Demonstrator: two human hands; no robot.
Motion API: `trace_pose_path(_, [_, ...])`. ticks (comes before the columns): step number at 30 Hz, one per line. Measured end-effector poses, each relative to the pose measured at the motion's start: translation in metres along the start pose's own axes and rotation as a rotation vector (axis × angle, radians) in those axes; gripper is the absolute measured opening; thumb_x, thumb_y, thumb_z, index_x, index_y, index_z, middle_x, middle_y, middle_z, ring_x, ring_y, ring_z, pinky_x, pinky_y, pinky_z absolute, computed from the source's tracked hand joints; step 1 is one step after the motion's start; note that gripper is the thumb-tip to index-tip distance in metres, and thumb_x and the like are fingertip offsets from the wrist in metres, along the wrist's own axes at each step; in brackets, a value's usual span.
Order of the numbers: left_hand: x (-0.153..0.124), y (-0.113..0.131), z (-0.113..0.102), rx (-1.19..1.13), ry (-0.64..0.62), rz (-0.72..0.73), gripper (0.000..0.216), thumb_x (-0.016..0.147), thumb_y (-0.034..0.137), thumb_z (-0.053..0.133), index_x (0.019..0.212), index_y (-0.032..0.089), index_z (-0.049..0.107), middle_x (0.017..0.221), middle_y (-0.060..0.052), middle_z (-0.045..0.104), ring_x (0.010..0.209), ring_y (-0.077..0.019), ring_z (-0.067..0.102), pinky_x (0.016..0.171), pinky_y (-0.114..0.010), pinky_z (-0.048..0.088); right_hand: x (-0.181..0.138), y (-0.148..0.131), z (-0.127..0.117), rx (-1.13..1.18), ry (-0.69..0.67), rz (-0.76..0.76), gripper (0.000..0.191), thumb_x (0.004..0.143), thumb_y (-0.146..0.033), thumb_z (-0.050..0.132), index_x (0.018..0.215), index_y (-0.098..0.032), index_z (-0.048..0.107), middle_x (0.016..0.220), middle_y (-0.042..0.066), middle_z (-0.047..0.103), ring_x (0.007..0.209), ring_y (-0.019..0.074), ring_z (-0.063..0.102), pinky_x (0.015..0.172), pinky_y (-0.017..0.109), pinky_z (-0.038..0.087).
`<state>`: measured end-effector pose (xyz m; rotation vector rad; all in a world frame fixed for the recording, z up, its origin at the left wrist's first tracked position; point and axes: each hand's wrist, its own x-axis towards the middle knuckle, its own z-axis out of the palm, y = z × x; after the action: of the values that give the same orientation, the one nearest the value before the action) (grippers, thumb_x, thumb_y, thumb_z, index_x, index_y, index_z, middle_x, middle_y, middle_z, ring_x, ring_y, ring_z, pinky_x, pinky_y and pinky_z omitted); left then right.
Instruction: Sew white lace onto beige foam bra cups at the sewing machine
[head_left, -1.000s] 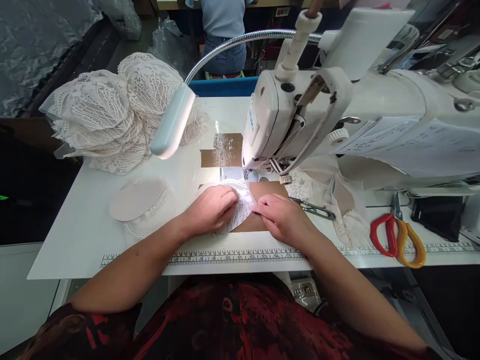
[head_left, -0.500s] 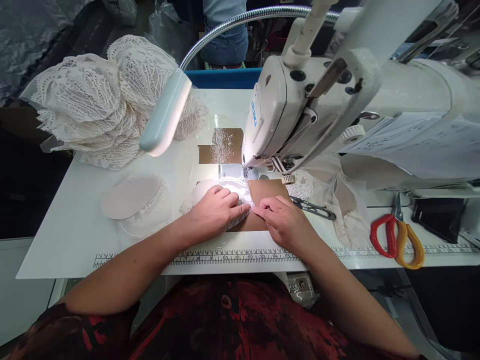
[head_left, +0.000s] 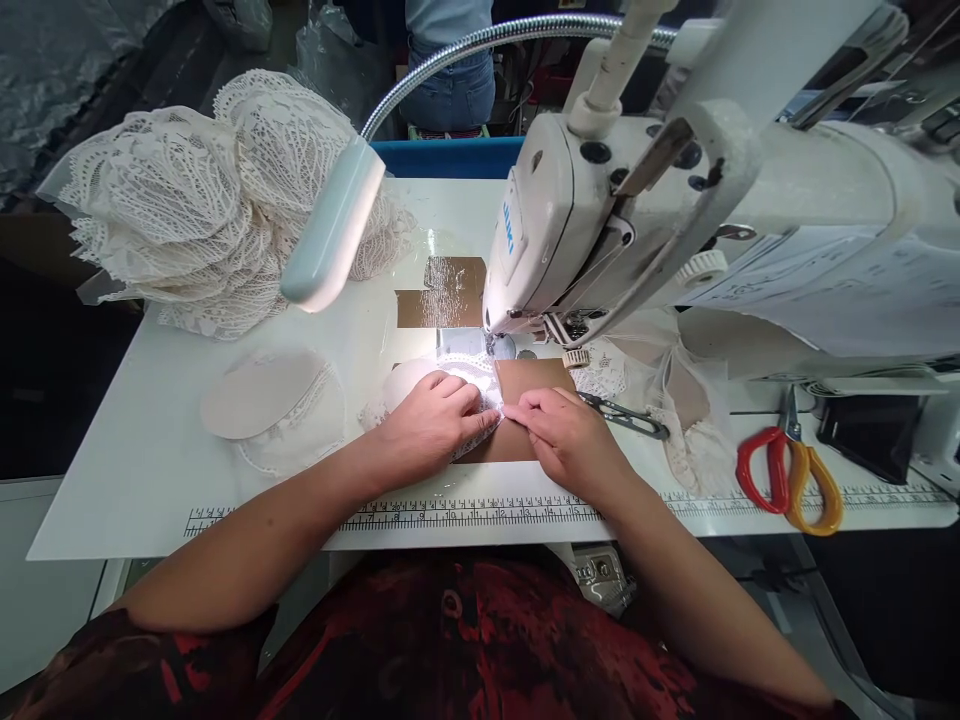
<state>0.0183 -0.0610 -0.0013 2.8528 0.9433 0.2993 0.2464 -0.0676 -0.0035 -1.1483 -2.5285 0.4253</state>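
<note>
My left hand (head_left: 429,425) lies curled over a white lace piece (head_left: 471,375) in front of the needle of the white sewing machine (head_left: 600,230). My right hand (head_left: 570,440) pinches the right edge of the same lace, fingers pressed together, resting on a brown card (head_left: 534,378) taped to the table. The two hands almost touch. The lace runs under the presser foot; most of it is hidden beneath my fingers.
A heap of lace cups (head_left: 202,200) fills the back left, a single padded cup (head_left: 262,400) lies left of my hands. Thread snips (head_left: 626,415) and red-yellow scissors (head_left: 787,475) lie to the right. The gooseneck lamp (head_left: 334,235) hangs over the table (head_left: 150,480). A person stands behind.
The view has tipped slightly down and closer. My hands have crept a little toward the needle with the lace; otherwise they keep the same grip.
</note>
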Motion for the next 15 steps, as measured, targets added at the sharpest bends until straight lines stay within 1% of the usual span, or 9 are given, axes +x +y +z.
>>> trace_pose_path(3, [0.0002,-0.0012,-0.0012,-0.043,0.026,0.014,0.032,0.091,0.015,0.044,0.119,0.017,0.059,0.116,-0.012,0.058,0.102,-0.0232,0.051,0.083,-0.037,0.042,0.0002,-0.0028,0.0031,-0.115,-0.031,-0.007,0.036,0.085,-0.006,0.043,0.109,-0.019,0.065,0.090,0.007,0.062,0.079,0.0189,0.047,0.070,0.030,0.039])
trace_pose_path(5, [0.0012,-0.0020,-0.0012,-0.029,0.014,0.009,0.032,0.090,0.015,0.043,0.118,0.014,0.059,0.125,-0.012,0.056,0.103,-0.0233,0.052,0.084,-0.036,0.044,-0.0006,-0.0038,0.0048,-0.161,-0.034,-0.022,0.036,0.083,-0.004,0.044,0.109,-0.018,0.065,0.090,0.007,0.062,0.078,0.0189,0.045,0.069,0.030,0.038])
trace_pose_path(7, [0.0025,-0.0027,-0.0004,0.015,0.004,-0.005,0.037,0.089,0.016,0.044,0.124,0.011,0.055,0.131,-0.013,0.054,0.101,-0.0240,0.053,0.083,-0.037,0.046,-0.0014,-0.0041,0.0059,-0.186,-0.025,-0.034,0.036,0.082,-0.003,0.045,0.108,-0.017,0.065,0.090,0.007,0.062,0.078,0.0191,0.044,0.069,0.030,0.037])
trace_pose_path(10, [0.0040,-0.0034,0.0015,0.088,-0.006,-0.017,0.044,0.087,0.015,0.044,0.129,0.005,0.051,0.135,-0.015,0.051,0.096,-0.0248,0.055,0.080,-0.038,0.047,-0.0015,-0.0046,0.0068,-0.198,-0.011,-0.038,0.034,0.082,-0.002,0.045,0.105,-0.017,0.065,0.088,0.006,0.062,0.077,0.0191,0.044,0.069,0.030,0.036])
trace_pose_path(15, [0.0039,-0.0040,0.0031,0.124,-0.003,-0.008,0.046,0.081,0.010,0.044,0.125,0.005,0.056,0.133,-0.016,0.054,0.088,-0.0223,0.056,0.078,-0.037,0.049,-0.0009,-0.0055,0.0079,-0.203,0.007,-0.034,0.033,0.083,-0.003,0.043,0.101,-0.018,0.066,0.085,0.006,0.060,0.075,0.0187,0.043,0.067,0.030,0.034])
